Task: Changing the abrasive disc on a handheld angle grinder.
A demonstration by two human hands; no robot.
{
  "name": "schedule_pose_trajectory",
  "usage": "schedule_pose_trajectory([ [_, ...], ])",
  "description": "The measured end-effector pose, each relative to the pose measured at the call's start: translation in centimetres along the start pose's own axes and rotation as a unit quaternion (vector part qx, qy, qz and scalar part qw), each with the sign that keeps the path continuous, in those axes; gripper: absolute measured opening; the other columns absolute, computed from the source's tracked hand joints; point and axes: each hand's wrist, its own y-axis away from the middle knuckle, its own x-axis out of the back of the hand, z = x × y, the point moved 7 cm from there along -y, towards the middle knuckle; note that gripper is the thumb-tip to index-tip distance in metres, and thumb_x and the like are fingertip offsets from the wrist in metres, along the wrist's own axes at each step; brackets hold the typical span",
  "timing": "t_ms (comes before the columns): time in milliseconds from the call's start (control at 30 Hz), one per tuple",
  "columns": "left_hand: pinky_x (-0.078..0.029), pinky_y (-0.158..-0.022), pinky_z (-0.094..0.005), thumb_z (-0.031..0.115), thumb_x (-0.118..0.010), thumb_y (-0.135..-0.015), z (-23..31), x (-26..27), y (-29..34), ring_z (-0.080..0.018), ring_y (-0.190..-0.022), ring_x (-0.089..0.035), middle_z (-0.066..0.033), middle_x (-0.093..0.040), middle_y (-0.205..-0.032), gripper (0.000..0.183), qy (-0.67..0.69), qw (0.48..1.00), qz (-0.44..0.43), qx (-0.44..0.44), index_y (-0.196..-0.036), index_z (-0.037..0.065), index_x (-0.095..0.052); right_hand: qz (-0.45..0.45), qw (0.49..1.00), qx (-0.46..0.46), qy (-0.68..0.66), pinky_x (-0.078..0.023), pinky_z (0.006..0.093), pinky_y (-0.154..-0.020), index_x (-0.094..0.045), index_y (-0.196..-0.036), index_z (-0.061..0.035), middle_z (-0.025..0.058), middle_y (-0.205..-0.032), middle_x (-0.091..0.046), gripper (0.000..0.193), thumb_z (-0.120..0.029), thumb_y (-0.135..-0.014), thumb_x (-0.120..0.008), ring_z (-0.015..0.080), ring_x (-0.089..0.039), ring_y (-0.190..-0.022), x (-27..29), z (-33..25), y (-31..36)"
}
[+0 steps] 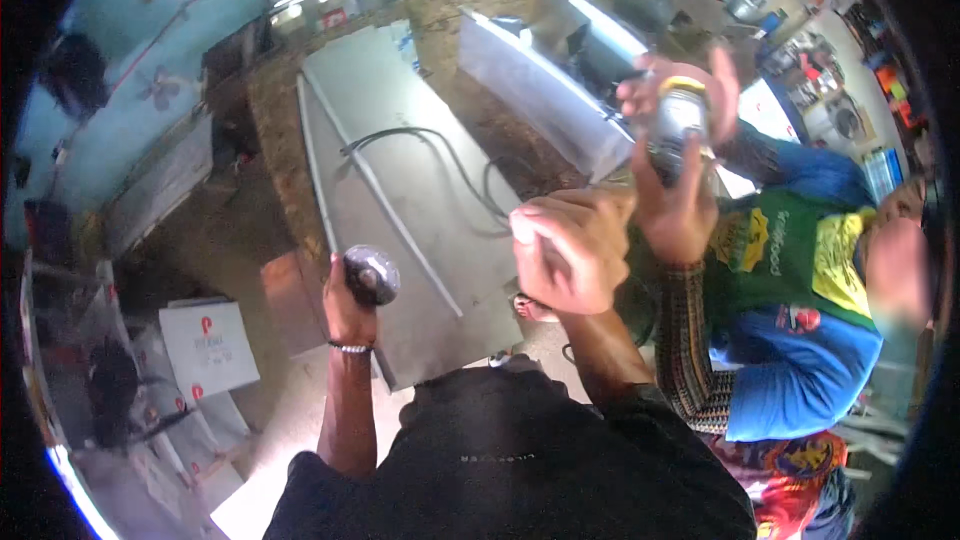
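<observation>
My left hand (350, 312) is closed around the side of a dark round disc-like thing (371, 275) with a glossy face, at the left edge of a long pale metal panel (420, 200). I cannot make out exactly what kind of thing it is. My right hand (575, 252) is raised above the panel's right side with its fingers curled into a fist. Whatever may be inside that fist is hidden. A thin metal strip (395, 225) lies lengthwise on the panel, and a dark cable (440, 145) loops across it.
Close on my right, a person in a blue and green shirt (800, 340) holds a blurred cylindrical container (682, 120) with a yellow rim. Folded metal pieces (535, 80) stand on the brown tabletop (280, 175). White boxes (208, 348) sit at the lower left.
</observation>
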Motion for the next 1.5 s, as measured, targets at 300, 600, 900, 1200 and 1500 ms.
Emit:
schedule_pose_trajectory([
  [300, -0.051, -0.073, -0.0305, 0.037, -0.052, -0.105, 0.8, -1.6, 1.2, -0.0121, -0.079, -0.058, 0.0005, -0.059, -0.092, 0.027, -0.043, 0.999, 0.002, 0.011, -0.101, 0.011, -0.060, 0.034, 0.996, -0.051, -0.064, -0.040, 0.0359, -0.071, -0.059, -0.097, -0.0061, 0.0032, -0.078, -0.068, 0.020, 0.000, -0.079, -0.067, 0.0201, -0.059, -0.064, 1.3, 1.1, 0.2],
  [600, -0.050, -0.070, -0.0280, 0.037, -0.049, -0.106, 0.6, -5.1, 1.4, -0.0106, -0.078, -0.056, 0.0009, -0.057, -0.089, 0.029, -0.044, 0.998, -0.001, 0.042, -0.096, 0.012, -0.059, 0.032, 0.995, -0.072, -0.054, -0.041, 0.0354, -0.071, -0.058, -0.097, -0.0035, 0.0061, -0.077, -0.067, 0.019, 0.007, -0.082, -0.060, 0.0188, -0.058, -0.063, 3.8, 1.6, 0.5],
  [900, -0.049, -0.071, -0.0296, 0.037, -0.045, -0.107, 0.4, -8.6, 2.7, -0.0108, -0.076, -0.056, 0.0015, -0.058, -0.086, 0.031, -0.071, 0.997, -0.019, 0.034, -0.095, 0.013, -0.060, 0.023, 0.988, -0.129, -0.086, -0.042, 0.0354, -0.067, -0.058, -0.096, -0.0022, 0.0076, -0.074, -0.066, 0.013, 0.003, -0.085, -0.062, 0.0199, -0.057, -0.062, 5.1, 1.6, 2.6],
  [1200, -0.050, -0.073, -0.0314, 0.037, -0.047, -0.107, -0.4, -8.9, 2.7, -0.0124, -0.079, -0.059, 0.0019, -0.061, -0.089, 0.029, -0.084, 0.994, -0.055, 0.050, -0.097, 0.013, -0.061, 0.010, 0.964, -0.216, -0.151, -0.041, 0.0367, -0.066, -0.059, -0.092, -0.0019, 0.0071, -0.075, -0.065, 0.007, 0.002, -0.087, -0.056, 0.0208, -0.055, -0.063, 5.2, 0.4, 6.0],
  [1500, -0.050, -0.081, -0.0343, 0.040, -0.051, -0.104, -1.9, -7.1, 1.3, -0.0148, -0.087, -0.061, 0.0003, -0.064, -0.096, 0.029, -0.075, 0.992, -0.070, 0.078, -0.103, 0.013, -0.062, 0.009, 0.959, -0.240, -0.147, -0.041, 0.0368, -0.067, -0.061, -0.092, -0.0020, 0.0070, -0.077, -0.063, 0.010, 0.004, -0.085, -0.056, 0.0221, -0.055, -0.064, 6.4, -0.6, 6.9],
])
